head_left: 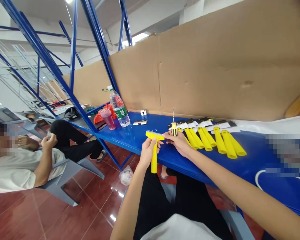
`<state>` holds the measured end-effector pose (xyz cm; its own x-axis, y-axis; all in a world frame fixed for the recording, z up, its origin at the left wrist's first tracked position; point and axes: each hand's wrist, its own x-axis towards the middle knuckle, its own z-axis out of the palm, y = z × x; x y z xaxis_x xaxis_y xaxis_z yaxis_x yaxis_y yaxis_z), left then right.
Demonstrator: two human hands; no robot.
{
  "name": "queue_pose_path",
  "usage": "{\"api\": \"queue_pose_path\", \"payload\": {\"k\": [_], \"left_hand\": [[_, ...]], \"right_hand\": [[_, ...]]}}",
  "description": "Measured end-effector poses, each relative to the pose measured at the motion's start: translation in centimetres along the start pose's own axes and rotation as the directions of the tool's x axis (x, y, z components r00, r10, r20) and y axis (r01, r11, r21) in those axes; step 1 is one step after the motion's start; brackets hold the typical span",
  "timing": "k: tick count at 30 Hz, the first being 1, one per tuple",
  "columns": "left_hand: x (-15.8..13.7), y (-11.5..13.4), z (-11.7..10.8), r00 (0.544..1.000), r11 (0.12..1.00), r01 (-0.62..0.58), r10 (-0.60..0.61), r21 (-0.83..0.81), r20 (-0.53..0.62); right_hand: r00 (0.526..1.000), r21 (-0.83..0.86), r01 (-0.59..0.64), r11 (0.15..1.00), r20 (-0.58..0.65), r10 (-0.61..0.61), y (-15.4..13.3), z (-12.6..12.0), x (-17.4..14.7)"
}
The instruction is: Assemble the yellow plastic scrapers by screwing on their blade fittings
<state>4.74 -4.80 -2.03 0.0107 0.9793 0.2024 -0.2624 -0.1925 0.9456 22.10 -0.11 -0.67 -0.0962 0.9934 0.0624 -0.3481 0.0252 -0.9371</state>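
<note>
My left hand is closed around a yellow scraper, gripping it just below its wide head, with the handle hanging down over my lap. A screwdriver with a yellow and black handle is held in my right hand, its shaft pointing up. The fingertips of that same hand touch the right end of the scraper head. Several yellow handles lie side by side on the blue table to the right of my hands, beside black and white cards. Small bits lie behind the scraper head.
A water bottle and a pink cup stand at the left table end. Behind the scraper lie a flat small pack and a white gadget. Cardboard walls the back. Another person sits at left.
</note>
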Motion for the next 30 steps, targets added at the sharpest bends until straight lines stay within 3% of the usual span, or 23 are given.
{"api": "queue_pose_path", "payload": {"k": [5, 10, 12, 14, 18, 23, 30], "left_hand": [[-0.6, -0.4, -0.9, 1.0, 1.0, -0.012, 0.013, -0.026, 0.013], [-0.4, -0.5, -1.1, 0.999, 0.989, 0.015, -0.02, -0.144, -0.028], [-0.1, -0.4, -0.9, 0.99, 0.971, -0.007, -0.026, -0.24, -0.135], [0.4, -0.2, -0.8, 0.964, 0.944, -0.065, -0.023, -0.322, -0.264], [1.0, -0.2, -1.4, 0.912, 0.92, -0.153, -0.01, -0.362, -0.41], [0.5, -0.3, -3.5, 0.924, 0.955, -0.143, 0.034, -0.261, -0.381], [0.7, -0.6, -4.5, 0.937, 0.973, -0.132, 0.061, -0.189, -0.343]], "right_hand": [[1.0, -0.047, 0.011, 0.999, 0.029, -0.009, 0.0, 0.5, -0.5], [0.989, -0.263, 0.148, 0.953, 0.026, -0.147, 1.0, 0.1, -0.4], [0.974, -0.439, 0.214, 0.873, 0.024, -0.227, 1.2, -0.1, 0.7], [0.954, -0.657, 0.268, 0.704, 0.081, -0.288, 1.1, -0.2, 2.6], [0.952, -0.769, 0.293, 0.568, 0.178, -0.249, 0.9, 0.2, 7.9], [0.95, -0.82, 0.309, 0.481, 0.246, -0.192, 1.9, 0.9, 11.7], [0.929, -0.844, 0.37, 0.388, 0.331, -0.165, 3.2, 0.6, 11.8]]}}
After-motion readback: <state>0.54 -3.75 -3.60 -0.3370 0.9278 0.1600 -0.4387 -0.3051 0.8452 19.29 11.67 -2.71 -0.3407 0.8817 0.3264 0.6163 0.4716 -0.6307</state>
